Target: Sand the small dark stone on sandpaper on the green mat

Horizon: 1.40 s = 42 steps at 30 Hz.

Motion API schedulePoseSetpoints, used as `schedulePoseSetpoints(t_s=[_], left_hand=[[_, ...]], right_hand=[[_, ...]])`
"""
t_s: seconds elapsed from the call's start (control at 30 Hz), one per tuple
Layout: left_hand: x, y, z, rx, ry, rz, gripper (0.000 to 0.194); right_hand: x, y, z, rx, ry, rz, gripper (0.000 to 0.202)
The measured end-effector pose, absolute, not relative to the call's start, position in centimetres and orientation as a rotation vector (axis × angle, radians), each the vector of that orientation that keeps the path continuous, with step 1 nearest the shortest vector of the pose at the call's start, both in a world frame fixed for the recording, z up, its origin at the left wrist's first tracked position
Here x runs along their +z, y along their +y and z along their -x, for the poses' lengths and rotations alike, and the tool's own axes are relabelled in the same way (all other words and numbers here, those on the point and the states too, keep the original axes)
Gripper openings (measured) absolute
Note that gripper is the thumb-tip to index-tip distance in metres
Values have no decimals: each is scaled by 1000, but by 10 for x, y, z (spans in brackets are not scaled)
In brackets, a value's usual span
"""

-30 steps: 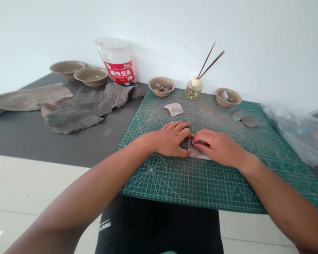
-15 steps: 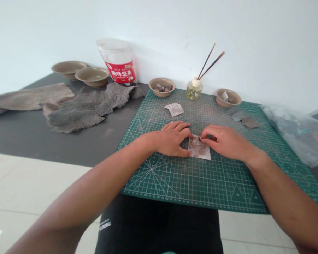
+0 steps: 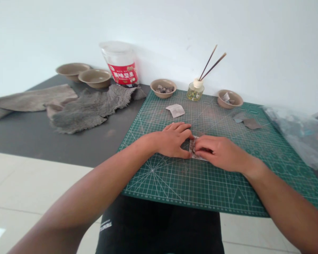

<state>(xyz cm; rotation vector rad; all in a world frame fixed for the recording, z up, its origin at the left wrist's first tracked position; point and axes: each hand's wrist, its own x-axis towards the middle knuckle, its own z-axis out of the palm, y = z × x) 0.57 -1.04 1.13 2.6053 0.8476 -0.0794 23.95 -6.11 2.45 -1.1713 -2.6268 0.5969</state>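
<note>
A small pale square of paper point(image 3: 200, 158) with brown smears lies flat on the green cutting mat point(image 3: 172, 176). My left hand point(image 3: 175, 140) rests open at its left edge, with thumb and forefinger touching it and the other fingers spread on the mat. Over the paper, my right hand point(image 3: 219, 153) is closed in a pinch, its fingertips low against the smeared surface. Whatever is pinched there shows only as a dark speck, and the hand covers most of the paper. Behind the hands lies a creased paper piece point(image 3: 176, 110).
A bowl of small stones point(image 3: 163, 95) and a reed diffuser point(image 3: 194, 93) stand at the mat's back edge, near another bowl point(image 3: 230, 104). Grey and brown scraps point(image 3: 251, 124) and a plastic bag point(image 3: 294, 130) lie right. Left are rough grey cloth point(image 3: 82, 113) and a plastic tub point(image 3: 124, 72).
My right hand has slid toward me and slightly left across the paper, covering more of it. My left hand stays at the paper's edge. The view has shifted slightly.
</note>
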Motion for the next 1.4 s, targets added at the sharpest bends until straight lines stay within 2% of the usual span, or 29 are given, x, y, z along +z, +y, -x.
schedulePoseSetpoints(t_s=[0.17, 0.33, 0.5, 0.67, 0.83, 1.0, 1.2, 1.33, 1.4], left_hand=[[12, -11, -6, -75, 851, -2613, 69], [14, -11, -6, -98, 848, -2596, 69], [13, -11, -6, -80, 863, -2600, 69], [15, -12, -6, -95, 847, -2600, 70], [13, -11, -7, -85, 870, -2605, 67], [12, -11, -6, -86, 845, -2604, 70], [13, -11, -7, -87, 859, -2606, 69], [15, -12, -7, -88, 854, -2606, 69], [14, -12, -7, -87, 854, -2606, 69]], right_hand=[[27, -57, -243, 457, -2503, 1422, 8], [28, -62, -241, 648, -2637, 1187, 10], [27, -59, -244, 456, -2527, 1388, 10], [30, -63, -242, 665, -2674, 1181, 8], [25, -60, -240, 425, -2564, 1319, 12], [26, -63, -240, 634, -2681, 1159, 11], [27, -59, -242, 352, -2586, 1388, 12], [32, -61, -244, 571, -2722, 1225, 11], [31, -62, -242, 568, -2711, 1181, 13]])
